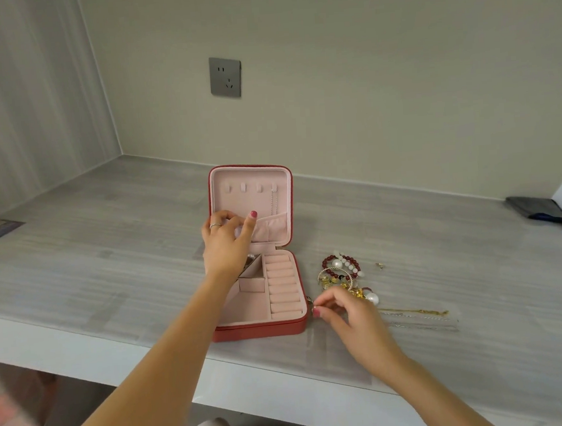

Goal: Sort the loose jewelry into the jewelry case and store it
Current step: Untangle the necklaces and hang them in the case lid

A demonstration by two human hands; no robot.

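Your left hand (225, 238) reached over the open jewelry case (258, 301), its fingers curled at the elastic pocket (269, 227) in the upright lid, apparently pinching the pocket's edge to hold it open or tuck something in; what it held, if anything, was hidden behind the knuckles. That hold also steadied the lid so it stayed upright. Your right hand (343, 311) sat low on the surface (110, 258) just beside the case's right front corner, thumb and forefinger pinched on something small and pale, too tiny to name, ready to be carried across. Right behind it lay the loose jewelry (342, 271): red bead bracelets, pearls and gold pieces tangled in a heap, with thin chains (416, 314) stretched out to the right and one small stud (380, 265) apart. A chain already hung from a lid hook (274, 188). The ring rolls (283, 286) looked bare, while your left wrist covered part of the tray's rear compartments. A dark pouch (540, 209) sat far right.
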